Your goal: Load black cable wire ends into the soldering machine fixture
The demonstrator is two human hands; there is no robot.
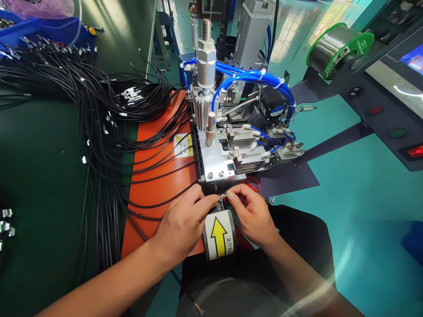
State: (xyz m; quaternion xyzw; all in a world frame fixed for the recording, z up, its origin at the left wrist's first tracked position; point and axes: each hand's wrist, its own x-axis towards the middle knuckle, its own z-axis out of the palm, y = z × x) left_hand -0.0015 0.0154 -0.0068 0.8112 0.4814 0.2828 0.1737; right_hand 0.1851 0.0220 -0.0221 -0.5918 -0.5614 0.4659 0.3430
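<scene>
Thin coloured wires [224, 195] show between my two hands, at the front of the machine [216, 160]. My left hand [185, 220] pinches them from the left with thumb and forefinger. From the right, my right hand [253, 215] holds their tips between thumb and fingertip, its other fingers curled. Just below the fingertips is a white plate with a yellow arrow [218, 235]. A loose black cable with bare coloured wire ends [199, 308] hangs beneath my left forearm. The fingers hide most of the wires being held.
Many black cables [99, 101] lie over the green table and the orange guard [158, 189], several running into the machine's left side. Blue air hoses [257, 75] arch above the cylinders. A solder spool [340, 48] and a control panel [390, 97] stand at right.
</scene>
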